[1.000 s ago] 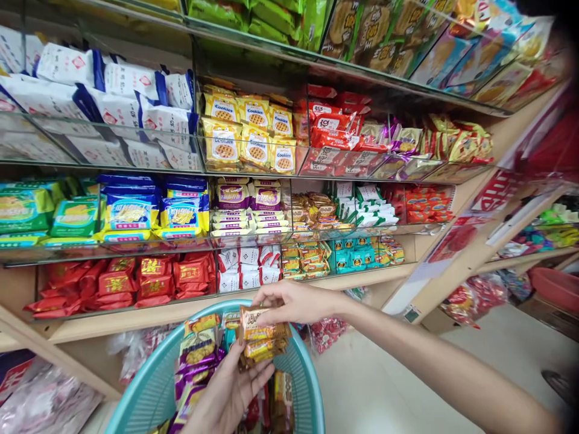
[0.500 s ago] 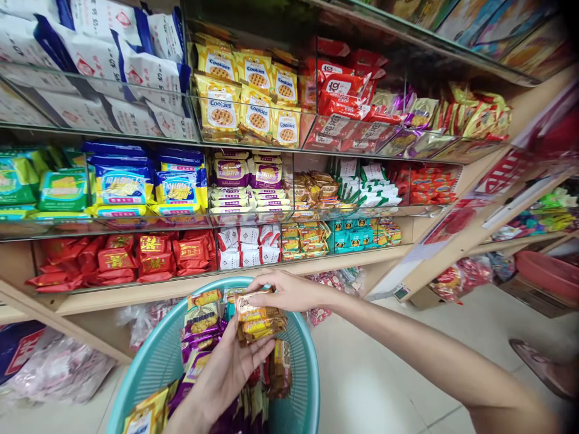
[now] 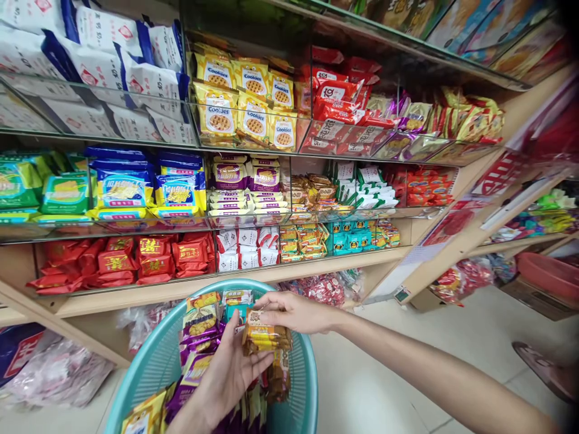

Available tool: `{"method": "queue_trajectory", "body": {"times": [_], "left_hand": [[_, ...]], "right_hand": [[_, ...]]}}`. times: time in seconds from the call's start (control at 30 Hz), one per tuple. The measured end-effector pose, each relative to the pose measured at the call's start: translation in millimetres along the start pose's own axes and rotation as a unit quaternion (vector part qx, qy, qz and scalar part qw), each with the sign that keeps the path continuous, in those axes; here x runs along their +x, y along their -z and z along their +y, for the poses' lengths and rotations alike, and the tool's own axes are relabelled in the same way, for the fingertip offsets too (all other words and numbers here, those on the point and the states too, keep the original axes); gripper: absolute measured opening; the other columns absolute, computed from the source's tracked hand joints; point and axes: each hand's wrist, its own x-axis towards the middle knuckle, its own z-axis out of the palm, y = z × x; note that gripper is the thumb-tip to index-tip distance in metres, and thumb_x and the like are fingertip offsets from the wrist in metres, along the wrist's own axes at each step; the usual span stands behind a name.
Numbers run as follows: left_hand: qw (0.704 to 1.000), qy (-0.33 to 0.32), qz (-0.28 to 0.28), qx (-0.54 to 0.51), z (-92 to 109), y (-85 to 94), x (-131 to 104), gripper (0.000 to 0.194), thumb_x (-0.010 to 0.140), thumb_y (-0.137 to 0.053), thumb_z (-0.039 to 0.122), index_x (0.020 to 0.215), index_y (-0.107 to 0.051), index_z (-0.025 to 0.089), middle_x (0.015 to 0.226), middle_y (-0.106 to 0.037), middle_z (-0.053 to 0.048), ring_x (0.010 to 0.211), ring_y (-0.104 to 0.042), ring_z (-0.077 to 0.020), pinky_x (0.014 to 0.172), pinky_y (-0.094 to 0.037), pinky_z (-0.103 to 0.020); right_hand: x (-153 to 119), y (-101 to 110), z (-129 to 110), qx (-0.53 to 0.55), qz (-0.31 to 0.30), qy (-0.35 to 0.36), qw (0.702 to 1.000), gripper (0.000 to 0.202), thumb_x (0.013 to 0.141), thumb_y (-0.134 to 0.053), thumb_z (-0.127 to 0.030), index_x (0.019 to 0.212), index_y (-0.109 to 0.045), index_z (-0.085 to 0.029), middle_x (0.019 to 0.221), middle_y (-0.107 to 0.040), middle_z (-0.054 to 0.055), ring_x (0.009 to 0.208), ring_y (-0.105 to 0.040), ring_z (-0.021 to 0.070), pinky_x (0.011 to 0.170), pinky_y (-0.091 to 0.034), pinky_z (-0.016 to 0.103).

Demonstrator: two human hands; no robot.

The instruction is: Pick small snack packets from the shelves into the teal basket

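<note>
Gripping brown-and-yellow packets [image 3: 266,337] in the fingers of the right hand [image 3: 296,312]; cupping the spread, half-curled fingers of the left hand [image 3: 226,374] just beneath. Below the fingers, a teal basket [image 3: 136,371] of wrapped snacks [image 3: 199,322]; beyond them, stocked shelves [image 3: 353,264].

I'm looking at a tall wall of shelving [image 3: 357,263] in pale wood, its tiers fronted and divided by glass panels [image 3: 145,108]. The picture runs at a tilt for me, so the top tier climbs out of the frame. At the right end I see a wooden side panel [image 3: 418,265] and a red sign [image 3: 491,175] with white characters; above that, everything red is blurred. Past it stands a second wooden rack [image 3: 520,244], with a reddish tub [image 3: 543,274] on a cardboard box [image 3: 529,299] beside it. I have pale floor tiles [image 3: 353,367] below, thin joints showing, and a bright patch of light [image 3: 368,398] reflecting off them.
</note>
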Motion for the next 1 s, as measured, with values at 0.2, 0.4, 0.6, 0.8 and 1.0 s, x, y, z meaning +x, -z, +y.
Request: {"method": "queue_trajectory", "body": {"times": [0.2,0.4,0.6,0.8,1.0], "left_hand": [[0.998,0.045,-0.052,-0.01,1,3.3,0,0.062,0.081,-0.046,0.056,0.125,-0.043,0.011,0.112,-0.064,-0.015,0.089,-0.065,-0.021,0.094,-0.043,-0.034],[0.994,0.058,-0.089,-0.011,1,6.5,-3,0.053,0.084,-0.044,0.052,0.12,-0.042,0.014,0.118,-0.06,-0.015,0.092,-0.064,-0.0218,0.097,-0.04,-0.036],[0.996,0.054,-0.068,0.015,2,7.1,-1,0.045,0.084,-0.049,0.047,0.121,-0.04,0.024,0.117,-0.061,-0.006,0.095,-0.063,-0.0209,0.1,-0.038,-0.039],[0.995,0.062,-0.038,0.071,-4,6.4,0,0.047,0.081,-0.054,0.046,0.12,-0.042,0.024,0.116,-0.061,-0.005,0.095,-0.062,-0.0196,0.096,-0.04,-0.036],[0.99,0.03,0.026,0.135,-21,-0.3,4,0.053,0.076,-0.059,0.052,0.117,-0.046,0.022,0.113,-0.063,-0.008,0.082,-0.063,-0.0158,0.083,-0.045,-0.032]], "right_hand": [[-11,-2,14,0.076,0.046,-0.022,0.996,0.041,0.081,-0.057,-0.051,0.106,-0.059,-0.019,0.102,-0.065,0.005,0.095,-0.059,0.0184,0.086,-0.045,0.034],[-16,0,12,0.088,0.061,-0.022,0.994,0.041,0.081,-0.056,-0.052,0.104,-0.061,-0.018,0.1,-0.064,0.004,0.093,-0.058,0.018,0.085,-0.043,0.034],[-17,-4,15,0.116,0.089,-0.015,0.989,0.041,0.079,-0.059,-0.05,0.104,-0.061,-0.017,0.097,-0.065,0.004,0.091,-0.058,0.0181,0.082,-0.043,0.032],[-28,-16,27,0.1,0.133,-0.015,0.986,0.037,0.084,-0.053,-0.05,0.103,-0.062,-0.02,0.098,-0.065,0.004,0.092,-0.059,0.0192,0.08,-0.043,0.031],[-46,-37,38,0.132,0.208,-0.026,0.969,0.038,0.086,-0.05,-0.048,0.112,-0.058,-0.021,0.105,-0.065,0.003,0.102,-0.057,0.0199,0.087,-0.043,0.032]]}}
